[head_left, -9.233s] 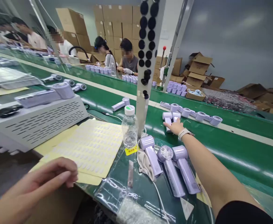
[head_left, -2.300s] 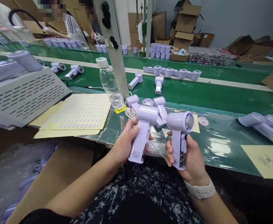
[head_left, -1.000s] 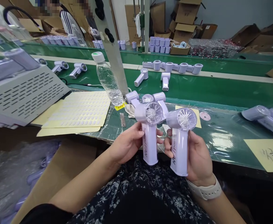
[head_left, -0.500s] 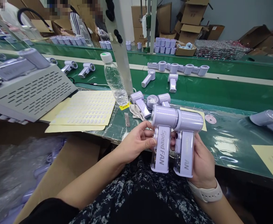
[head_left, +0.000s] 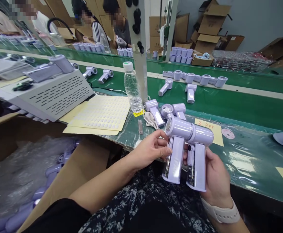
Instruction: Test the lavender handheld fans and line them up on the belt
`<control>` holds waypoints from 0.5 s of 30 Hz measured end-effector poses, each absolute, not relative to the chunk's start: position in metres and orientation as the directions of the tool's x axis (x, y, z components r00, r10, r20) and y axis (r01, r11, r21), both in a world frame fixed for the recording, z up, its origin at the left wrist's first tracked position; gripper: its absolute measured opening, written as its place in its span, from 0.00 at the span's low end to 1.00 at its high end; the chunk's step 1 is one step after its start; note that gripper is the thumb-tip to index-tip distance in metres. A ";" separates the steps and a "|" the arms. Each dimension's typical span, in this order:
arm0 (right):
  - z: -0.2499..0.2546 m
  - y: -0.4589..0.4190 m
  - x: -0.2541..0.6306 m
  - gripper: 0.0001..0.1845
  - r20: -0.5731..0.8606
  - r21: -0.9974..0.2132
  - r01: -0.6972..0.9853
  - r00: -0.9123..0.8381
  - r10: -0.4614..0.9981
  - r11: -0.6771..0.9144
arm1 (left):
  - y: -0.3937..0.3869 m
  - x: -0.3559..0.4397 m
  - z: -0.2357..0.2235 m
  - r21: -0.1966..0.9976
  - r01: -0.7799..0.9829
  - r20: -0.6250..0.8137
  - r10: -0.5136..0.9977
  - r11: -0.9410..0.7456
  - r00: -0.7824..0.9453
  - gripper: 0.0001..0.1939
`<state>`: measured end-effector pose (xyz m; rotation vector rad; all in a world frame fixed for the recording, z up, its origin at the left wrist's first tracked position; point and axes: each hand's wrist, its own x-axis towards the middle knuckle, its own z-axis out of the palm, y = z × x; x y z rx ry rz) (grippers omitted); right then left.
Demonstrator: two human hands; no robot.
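Two purple handheld fans are held side by side above my lap, their round heads touching. My left hand (head_left: pixel 153 147) is closed on the handle of the left fan (head_left: pixel 175 158), thumb in front. Around the right fan (head_left: pixel 199 161) wraps my right hand (head_left: pixel 216 171), with most of its fingers hidden behind. Both fans are turned so that the clear side windows of their handles show dark inner parts. Just beyond them on the bench lie several more purple fans (head_left: pixel 156 113), beside a small cloth pouch (head_left: pixel 150 120).
At left are sheets of round white stickers (head_left: pixel 102 113), a slotted grey metal box (head_left: pixel 61 90) and a carton (head_left: pixel 90 161) holding wrapped fans. A water bottle (head_left: pixel 133 92) stands by a post (head_left: pixel 141 48). More fans lie on the green conveyor (head_left: pixel 131 76); people sit beyond it.
Both fans have rotated in my hands, so the lettering on their handles no longer reads clearly and the left fan's head end shows. The view has shifted left.
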<state>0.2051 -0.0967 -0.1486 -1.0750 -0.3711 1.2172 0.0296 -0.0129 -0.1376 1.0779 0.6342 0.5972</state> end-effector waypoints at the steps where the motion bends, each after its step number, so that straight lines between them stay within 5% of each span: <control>1: -0.151 -0.097 0.208 0.16 -0.261 -0.842 -0.539 0.353 0.898 -0.033 | -0.013 0.029 -0.135 0.938 -0.117 -0.163 0.712 0.327 0.683 0.32; 6: -0.149 -0.115 0.226 0.23 0.160 -0.985 -0.013 0.337 0.928 0.174 | -0.019 0.021 -0.126 0.990 -0.004 0.112 0.760 -0.142 0.640 0.20; 8: -0.142 -0.124 0.232 0.28 0.303 -0.942 0.205 0.174 0.937 0.267 | -0.020 0.020 -0.131 0.866 -0.055 0.428 0.680 -0.496 0.595 0.19; 10: -0.139 -0.129 0.234 0.34 0.403 -0.881 0.280 0.026 0.915 0.380 | -0.019 0.021 -0.141 0.617 -0.125 0.705 0.475 -0.777 0.526 0.16; 13: -0.141 -0.124 0.237 0.46 0.498 -0.821 0.276 -0.083 0.863 0.500 | -0.016 0.024 -0.155 0.368 -0.133 0.853 0.277 -0.920 0.443 0.15; 15: -0.142 -0.120 0.243 0.52 0.522 -0.777 0.319 -0.157 0.838 0.543 | -0.013 0.022 -0.156 0.414 -0.215 0.846 0.287 -0.885 0.449 0.17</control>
